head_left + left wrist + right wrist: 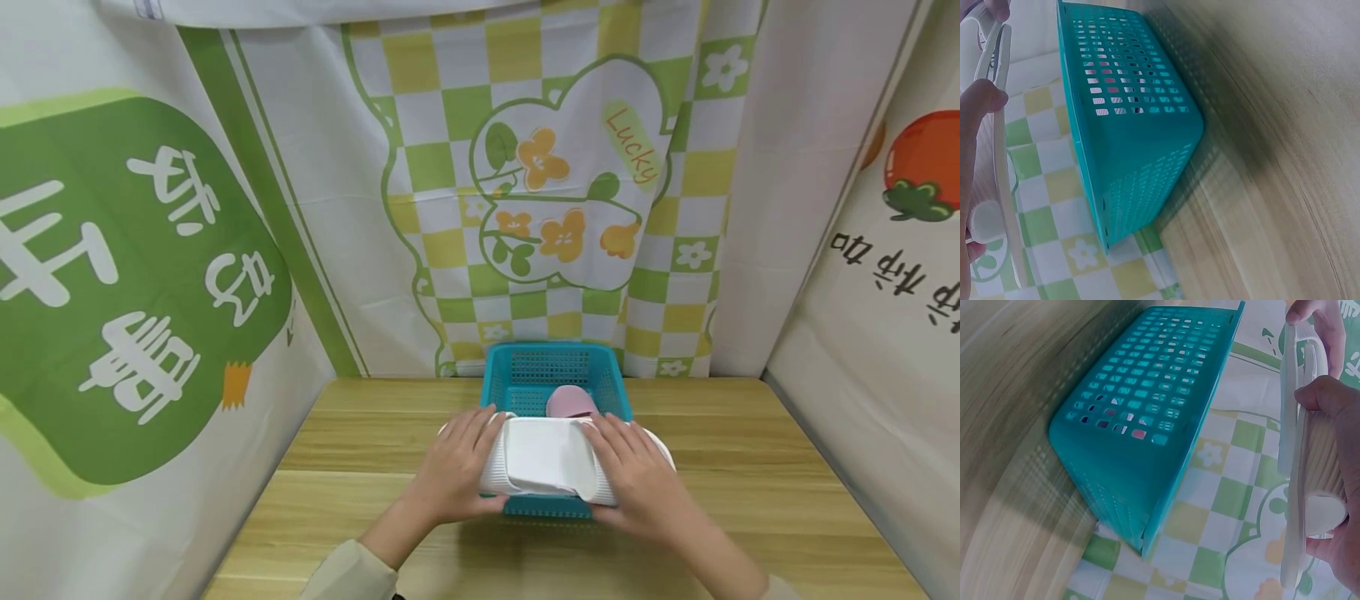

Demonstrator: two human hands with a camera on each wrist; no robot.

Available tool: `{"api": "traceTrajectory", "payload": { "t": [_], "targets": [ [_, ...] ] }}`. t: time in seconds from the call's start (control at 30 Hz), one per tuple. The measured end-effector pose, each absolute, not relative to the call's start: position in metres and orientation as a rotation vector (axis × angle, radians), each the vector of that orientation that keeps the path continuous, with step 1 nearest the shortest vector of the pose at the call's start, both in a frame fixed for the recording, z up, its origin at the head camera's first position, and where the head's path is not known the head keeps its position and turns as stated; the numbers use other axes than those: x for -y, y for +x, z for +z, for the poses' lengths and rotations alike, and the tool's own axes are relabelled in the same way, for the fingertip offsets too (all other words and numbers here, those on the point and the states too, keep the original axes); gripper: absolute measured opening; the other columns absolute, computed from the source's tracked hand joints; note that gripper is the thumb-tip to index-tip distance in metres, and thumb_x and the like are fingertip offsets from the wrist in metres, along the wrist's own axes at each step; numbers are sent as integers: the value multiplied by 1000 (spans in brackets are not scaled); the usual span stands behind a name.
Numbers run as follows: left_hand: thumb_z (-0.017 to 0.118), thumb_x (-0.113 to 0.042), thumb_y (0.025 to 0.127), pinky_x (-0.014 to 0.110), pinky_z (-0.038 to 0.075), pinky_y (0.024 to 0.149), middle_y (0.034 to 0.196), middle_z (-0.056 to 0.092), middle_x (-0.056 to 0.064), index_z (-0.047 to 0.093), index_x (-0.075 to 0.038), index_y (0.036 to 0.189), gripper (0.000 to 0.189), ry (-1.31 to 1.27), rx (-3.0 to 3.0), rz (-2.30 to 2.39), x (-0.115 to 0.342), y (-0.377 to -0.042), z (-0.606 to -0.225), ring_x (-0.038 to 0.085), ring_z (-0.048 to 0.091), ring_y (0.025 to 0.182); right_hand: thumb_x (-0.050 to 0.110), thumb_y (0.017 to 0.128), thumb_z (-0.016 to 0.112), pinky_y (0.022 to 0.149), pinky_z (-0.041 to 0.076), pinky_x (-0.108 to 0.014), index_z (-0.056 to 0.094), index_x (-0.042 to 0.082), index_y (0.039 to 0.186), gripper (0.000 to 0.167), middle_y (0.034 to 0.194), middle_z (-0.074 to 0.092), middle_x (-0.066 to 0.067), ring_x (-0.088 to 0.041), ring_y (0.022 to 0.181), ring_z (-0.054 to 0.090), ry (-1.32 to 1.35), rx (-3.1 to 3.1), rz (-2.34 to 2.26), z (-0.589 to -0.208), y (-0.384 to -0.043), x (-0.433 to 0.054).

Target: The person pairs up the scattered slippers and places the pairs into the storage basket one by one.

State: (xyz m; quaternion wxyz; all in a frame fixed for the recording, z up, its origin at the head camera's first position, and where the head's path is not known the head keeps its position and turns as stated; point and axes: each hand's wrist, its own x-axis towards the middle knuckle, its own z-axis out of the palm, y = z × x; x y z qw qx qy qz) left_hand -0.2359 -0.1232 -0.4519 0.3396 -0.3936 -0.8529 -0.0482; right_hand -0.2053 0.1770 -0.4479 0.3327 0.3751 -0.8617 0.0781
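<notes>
At the lower centre of the head view, the left hand (pixel 461 467) and the right hand (pixel 637 479) held white slippers (pixel 546 450) over the basket (pixel 555 364). Each hand's fingers were grasping them, curled across the upper side, with the thumb at the near side. Between the hands lay a smooth white stretch; ribbed parts showed beside the fingers.

Just beyond the slippers, a rounded pink item (pixel 570 402) sat inside the basket; its lower part was hidden. Both wrist views showed the slippers apart from the basket's rim, at the left edge of the left one and the right edge of the right one. Pink and dark patches showed through the basket's holes, too small to identify.

Across the bottom of the head view stretched the wooden bench (pixel 360 467), carrying the basket. At upper centre hung a checked cloth (pixel 412 192) with flowers and "Lucky"; a printed tomato (pixel 926 158) showed at upper right.
</notes>
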Motion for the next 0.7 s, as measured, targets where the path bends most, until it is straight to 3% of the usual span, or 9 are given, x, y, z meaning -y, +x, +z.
{"api": "traceTrajectory", "payload": {
  "t": [0.7],
  "targets": [
    [77, -60, 55, 46, 42, 101, 135, 50, 21, 44, 1, 139, 109, -1060, 2196, -123, 114, -235, -451, 35, 49, 122, 42, 47, 88, 98, 40, -58, 46, -6, 136, 110, 136, 50, -23, -40, 126, 46, 1005, 2212, 203, -448, -204, -168]
  ]
}}
